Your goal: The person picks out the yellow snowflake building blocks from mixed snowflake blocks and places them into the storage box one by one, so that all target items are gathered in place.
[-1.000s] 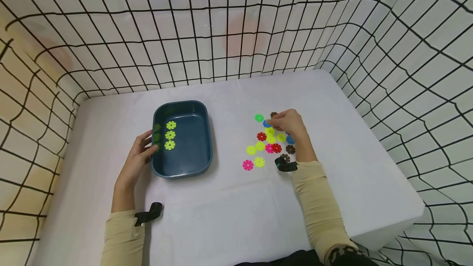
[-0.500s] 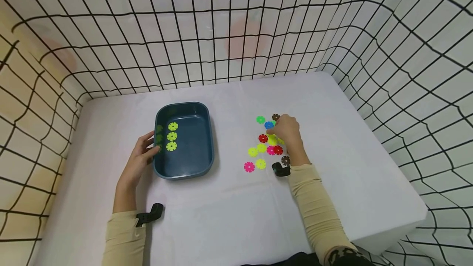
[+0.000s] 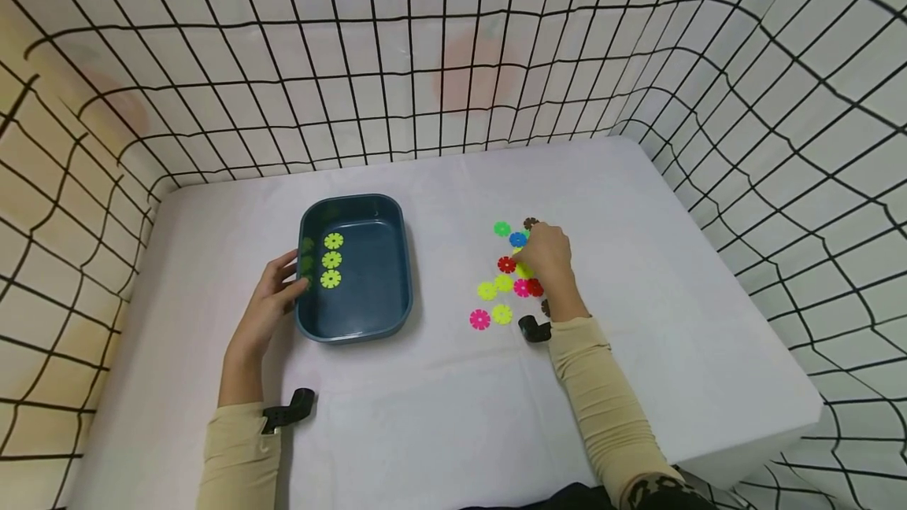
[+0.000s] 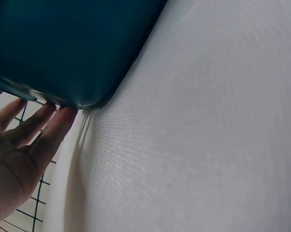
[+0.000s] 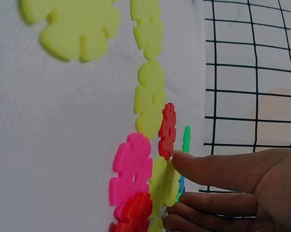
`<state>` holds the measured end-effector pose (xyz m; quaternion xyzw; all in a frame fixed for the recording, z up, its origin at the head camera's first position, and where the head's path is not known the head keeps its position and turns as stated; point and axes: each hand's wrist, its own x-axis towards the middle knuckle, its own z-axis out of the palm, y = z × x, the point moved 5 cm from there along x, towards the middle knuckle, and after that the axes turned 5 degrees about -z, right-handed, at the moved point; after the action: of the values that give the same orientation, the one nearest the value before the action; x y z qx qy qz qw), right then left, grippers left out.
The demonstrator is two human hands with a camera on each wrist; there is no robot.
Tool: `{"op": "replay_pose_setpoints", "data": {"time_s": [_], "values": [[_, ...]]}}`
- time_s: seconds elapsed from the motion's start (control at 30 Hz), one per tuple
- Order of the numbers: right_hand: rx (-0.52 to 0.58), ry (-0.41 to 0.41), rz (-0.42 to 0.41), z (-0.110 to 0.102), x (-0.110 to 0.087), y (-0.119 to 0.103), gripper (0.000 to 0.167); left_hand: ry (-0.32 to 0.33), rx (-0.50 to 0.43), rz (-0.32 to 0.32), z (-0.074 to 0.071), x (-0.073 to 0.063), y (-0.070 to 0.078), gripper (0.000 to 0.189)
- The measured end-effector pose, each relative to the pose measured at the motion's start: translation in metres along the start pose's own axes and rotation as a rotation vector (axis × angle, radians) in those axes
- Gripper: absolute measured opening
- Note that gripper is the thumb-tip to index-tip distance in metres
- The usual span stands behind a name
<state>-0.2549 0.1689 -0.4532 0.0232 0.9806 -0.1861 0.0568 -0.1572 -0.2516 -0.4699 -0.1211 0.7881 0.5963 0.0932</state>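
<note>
A dark teal tub [image 3: 354, 290] stands on the left of the table, with three yellow snowflake discs [image 3: 331, 260] in a column inside; its wall mirrors them. My left hand [image 3: 265, 297] holds the tub's left side, thumb at the rim and fingers against the outer wall, as the left wrist view shows. Over the loose discs on the right, my right hand [image 3: 553, 258] reaches down. In the right wrist view its thumb and fingers pinch the edges of a yellow snowflake disc [image 5: 172, 181]. That hand hides part of the pile.
Around the right hand lie pink [image 3: 479, 319], red [image 3: 506, 264], blue [image 3: 518, 239], green [image 3: 501, 229], brown [image 3: 530, 223] and more yellow discs [image 3: 501, 314]. Black wire mesh [image 3: 425, 69] rises behind the white table [image 3: 425, 415] and along its sides.
My right hand has shifted from the blue disc at the back toward the yellow ones, slightly nearer me. The left hand stays on the tub; the whole view has moved slightly.
</note>
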Motion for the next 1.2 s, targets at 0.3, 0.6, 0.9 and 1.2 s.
{"op": "replay_pose_setpoints", "data": {"time_s": [0.3,0.6,0.9,1.2], "values": [[0.027,0.015,0.014,-0.001,-0.001,0.002,0.040,-0.002,-0.001,0.020,-0.001,0.001,-0.002,0.059],[0.084,0.029,0.020,0.000,-0.001,0.004,0.027,-0.017,-0.011,0.010,-0.001,0.002,-0.001,0.061],[0.134,0.010,0.037,-0.009,-0.002,0.006,0.019,-0.014,-0.018,0.002,-0.001,0.003,-0.003,0.061],[0.154,0.002,0.032,-0.017,-0.001,0.009,0.020,0.004,-0.017,0.006,0.001,0.001,0.000,0.059]]}}
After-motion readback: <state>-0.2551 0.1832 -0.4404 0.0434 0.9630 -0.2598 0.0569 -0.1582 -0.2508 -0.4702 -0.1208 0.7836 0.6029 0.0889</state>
